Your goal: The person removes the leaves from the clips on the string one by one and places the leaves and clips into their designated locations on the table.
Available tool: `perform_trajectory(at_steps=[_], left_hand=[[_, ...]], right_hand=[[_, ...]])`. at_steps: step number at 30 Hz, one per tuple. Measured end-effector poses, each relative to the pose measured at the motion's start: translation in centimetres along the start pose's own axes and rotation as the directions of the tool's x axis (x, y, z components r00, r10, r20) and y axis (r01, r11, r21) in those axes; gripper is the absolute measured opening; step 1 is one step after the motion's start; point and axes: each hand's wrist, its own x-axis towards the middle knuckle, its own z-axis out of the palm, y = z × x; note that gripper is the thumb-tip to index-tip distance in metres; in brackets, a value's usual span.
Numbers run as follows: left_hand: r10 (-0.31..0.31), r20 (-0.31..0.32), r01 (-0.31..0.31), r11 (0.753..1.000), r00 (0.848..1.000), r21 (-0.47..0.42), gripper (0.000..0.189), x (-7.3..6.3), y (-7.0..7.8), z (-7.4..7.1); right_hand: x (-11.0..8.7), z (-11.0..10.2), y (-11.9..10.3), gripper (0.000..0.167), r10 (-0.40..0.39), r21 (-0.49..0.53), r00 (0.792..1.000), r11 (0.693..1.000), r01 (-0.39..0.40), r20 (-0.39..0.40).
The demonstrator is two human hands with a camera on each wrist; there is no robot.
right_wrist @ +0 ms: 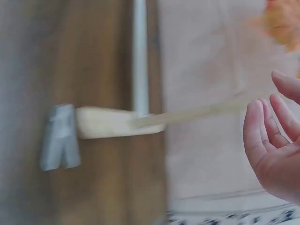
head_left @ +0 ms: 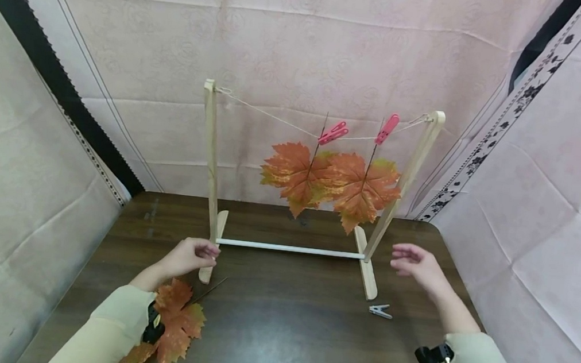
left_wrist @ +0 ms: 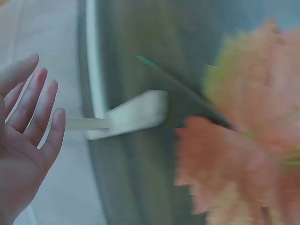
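Two orange maple leaves hang by their stems from a string (head_left: 270,118) on a wooden frame: the left leaf (head_left: 296,173) under one pink clothespin (head_left: 334,133), the right leaf (head_left: 365,188) under another pink clothespin (head_left: 387,129). My left hand (head_left: 192,255), fingers relaxed and holding nothing, is beside the frame's left post. Below it a third maple leaf (head_left: 176,327) lies on the table, partly hidden by my forearm. To the right of the frame my right hand (head_left: 418,266) is in the air, fingers loosely bent around nothing. A grey clothespin (head_left: 380,311) lies on the table below it.
The frame has a left post (head_left: 211,163), a right post (head_left: 409,180), flat wooden feet (head_left: 369,278) and a white crossbar (head_left: 290,249) low between them. It stands on a dark wooden table (head_left: 278,319). Pale patterned cloth (head_left: 141,47) surrounds the table at the back and sides.
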Motion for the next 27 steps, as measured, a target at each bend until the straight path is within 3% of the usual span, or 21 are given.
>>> perform_trajectory(at_steps=[6,12,19,27], left_hand=[[0.023,0.007,-0.023,1.0,1.0,-0.012,0.025,1.8,3.4,-1.4],[0.029,0.033,-0.029,1.0,0.999,0.001,0.03,3.3,6.2,-2.4],[0.024,-0.004,-0.024,1.0,1.0,-0.015,0.032,4.5,8.6,-3.1],[0.041,-0.052,-0.043,0.999,0.998,-0.032,0.037,6.2,11.2,-3.8]], right_hand=[[1.2,-1.3,-5.5,0.025,-0.107,0.046,0.994,0.993,0.108,-0.016],[2.0,-2.6,-9.4,0.028,-0.183,0.122,0.983,0.975,0.185,-0.03],[2.5,-2.6,-12.7,0.021,-0.233,0.164,0.972,0.958,0.236,-0.037],[3.0,-1.9,-16.1,0.025,-0.275,0.184,0.961,0.944,0.273,-0.014]])
